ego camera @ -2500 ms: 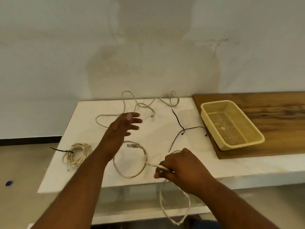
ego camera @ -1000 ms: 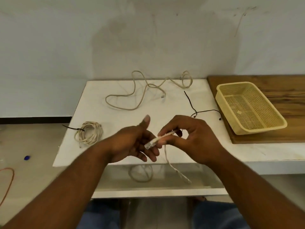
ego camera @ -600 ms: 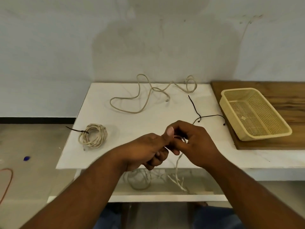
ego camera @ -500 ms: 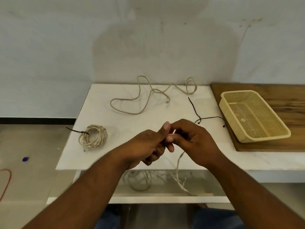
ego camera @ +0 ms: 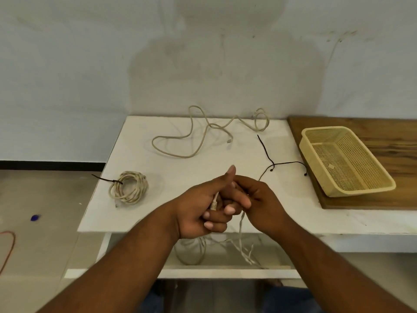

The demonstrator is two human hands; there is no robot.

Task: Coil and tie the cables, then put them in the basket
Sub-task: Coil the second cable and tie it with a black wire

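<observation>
My left hand [ego camera: 198, 204] holds the plug end of a beige cable [ego camera: 214, 202] in its curled fingers, thumb raised. My right hand [ego camera: 259, 199] meets it and pinches the same cable, whose length [ego camera: 241, 242] hangs below the table's front edge. A coiled beige cable [ego camera: 128, 187] bound with a black tie lies at the table's left. A loose beige cable [ego camera: 203, 134] sprawls along the back. Loose black ties [ego camera: 274, 164] lie right of centre. The yellow mesh basket [ego camera: 316, 152] stands empty on the right.
The white table [ego camera: 158, 168] stands against a pale wall. The basket rests on a wooden board [ego camera: 388, 141] at the right. A lower shelf [ego camera: 225, 269] under the table catches the hanging cable. A red cord [ego camera: 9, 247] and a blue scrap [ego camera: 35, 218] lie on the floor.
My left hand left the table, took the cable's plug end from my right hand and closed its fingers round it. Both hands now stay together at the table's front.
</observation>
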